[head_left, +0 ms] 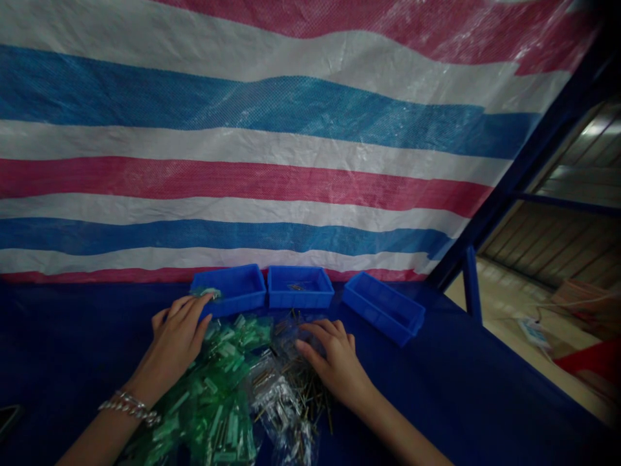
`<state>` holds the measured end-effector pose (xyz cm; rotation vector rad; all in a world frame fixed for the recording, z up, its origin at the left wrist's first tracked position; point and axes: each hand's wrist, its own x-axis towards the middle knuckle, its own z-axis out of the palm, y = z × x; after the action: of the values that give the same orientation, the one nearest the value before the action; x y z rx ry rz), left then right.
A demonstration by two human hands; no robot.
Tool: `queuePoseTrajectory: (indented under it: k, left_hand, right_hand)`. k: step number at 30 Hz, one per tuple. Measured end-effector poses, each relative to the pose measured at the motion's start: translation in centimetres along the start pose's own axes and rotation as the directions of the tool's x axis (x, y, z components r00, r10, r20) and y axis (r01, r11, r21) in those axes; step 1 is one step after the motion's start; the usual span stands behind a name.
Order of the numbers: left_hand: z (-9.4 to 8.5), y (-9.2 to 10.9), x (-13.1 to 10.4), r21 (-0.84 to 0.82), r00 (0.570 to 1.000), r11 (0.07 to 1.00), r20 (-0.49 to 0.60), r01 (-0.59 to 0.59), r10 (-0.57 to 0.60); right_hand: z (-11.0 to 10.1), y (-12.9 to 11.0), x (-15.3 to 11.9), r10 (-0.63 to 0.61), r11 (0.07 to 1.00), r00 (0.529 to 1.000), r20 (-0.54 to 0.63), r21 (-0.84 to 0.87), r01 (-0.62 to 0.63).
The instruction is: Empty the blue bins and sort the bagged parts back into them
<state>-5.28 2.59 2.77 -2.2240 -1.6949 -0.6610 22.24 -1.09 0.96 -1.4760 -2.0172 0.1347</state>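
My left hand (178,333) is at the near left corner of the left blue bin (242,299), its fingers closed on a small green packet (209,293) at the rim. Below it spreads a heap of green plastic packets (218,388) with slim pieces inside. My right hand (334,356) reaches over the right side of the pile, thumb and fingers curved around a clear plastic bag (291,338); whether they grip it I cannot tell. Beneath that hand lie loose thin brass-coloured rods (310,395) and clear packets (276,391).
The middle blue bin (301,299) has a few small thin pieces inside. Another blue bin (383,307) stands angled at the right. A striped tarp (242,175) hangs behind the blue table (451,375). A dark flat object (8,417) lies at the left edge. Blue metal posts (473,285) rise at right.
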Motion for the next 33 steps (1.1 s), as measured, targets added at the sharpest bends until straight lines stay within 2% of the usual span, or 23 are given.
queuePoseTrajectory:
  k: [3, 6, 15, 20, 23, 27, 30, 33]
  left_hand:
    - [-0.2, 0.1, -0.2, -0.013, 0.999, 1.0, -0.034, 0.001, -0.002]
    - [-0.1, 0.2, -0.5, -0.04, 1.0, 0.999, -0.016, -0.006, 0.005]
    - [0.0, 0.5, -0.7, -0.086, 0.999, 0.996, 0.05, -0.003, 0.008]
    - [0.2, 0.6, -0.8, -0.117, 0.998, 0.993, 0.055, 0.011, -0.005]
    - [0.3, 0.6, -0.8, -0.133, 0.998, 0.991, 0.057, 0.016, -0.008]
    - [0.2, 0.6, -0.8, -0.148, 0.998, 0.989, 0.066, 0.021, -0.011]
    - [0.3, 0.6, -0.8, -0.158, 0.998, 0.987, 0.068, 0.017, -0.006]
    - [0.4, 0.4, -0.8, -0.178, 0.998, 0.984, 0.052, -0.012, 0.021]
  right_hand:
    - [-0.9, -0.1, 0.2, -0.003, 0.998, 0.993, 0.117, 0.055, -0.004]
    - [-1.5, 0.0, 0.4, -0.014, 0.996, 0.979, 0.203, 0.087, -0.004]
    - [-1.3, 0.1, 0.7, 0.022, 0.985, 0.996, 0.081, 0.171, -0.036]
    - [-1.1, 0.6, 0.9, 0.074, 0.931, 0.997, 0.028, 0.356, -0.079]
    - [-0.9, 1.1, 1.2, 0.178, 0.825, 0.984, -0.011, 0.547, -0.143]
    - [-0.9, 1.1, 1.5, 0.336, 0.511, 0.941, 0.044, 0.831, -0.222]
    - [-1.2, 0.5, 1.4, 0.391, 0.31, 0.91, 0.138, 0.911, -0.272]
    - [-1.3, 0.1, 1.2, 0.394, 0.228, 0.902, 0.173, 0.933, -0.279]
